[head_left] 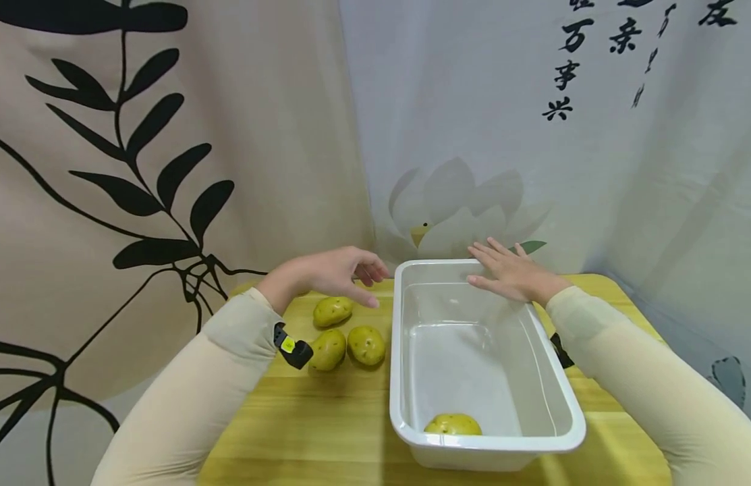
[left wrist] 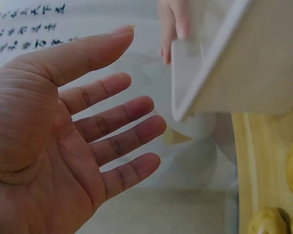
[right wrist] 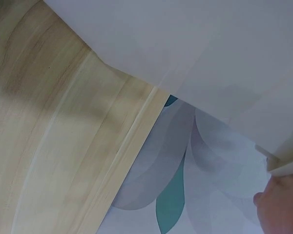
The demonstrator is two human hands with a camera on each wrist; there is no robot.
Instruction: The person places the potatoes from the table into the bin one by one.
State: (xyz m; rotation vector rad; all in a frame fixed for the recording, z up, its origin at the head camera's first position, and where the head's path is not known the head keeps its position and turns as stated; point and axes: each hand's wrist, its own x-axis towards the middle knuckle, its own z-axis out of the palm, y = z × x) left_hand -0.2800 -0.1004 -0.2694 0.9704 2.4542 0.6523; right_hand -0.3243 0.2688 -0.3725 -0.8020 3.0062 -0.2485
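Observation:
My left hand (head_left: 351, 270) hovers left of a white plastic tub (head_left: 397, 351), fingers relaxed and holding nothing. In the left wrist view its palm (left wrist: 53, 161) shows with the fingers spread. Just below that hand, three yellow potatoes (head_left: 366, 345) sit close together on the table. My right hand (head_left: 509, 273) rests at the far right corner of the tub's rim with its fingers extended. Inside the tub, another potato (head_left: 453, 424) lies at the near end, partly hidden by the front rim. The right wrist view mostly shows the tub's outer wall (right wrist: 210, 44).
The tub stands on a wood-grain table (head_left: 326, 432). Behind the table hangs a pale curtain (head_left: 278, 135) printed with dark leaves and characters. The table's far edge (right wrist: 132, 151) runs close beside the tub in the right wrist view.

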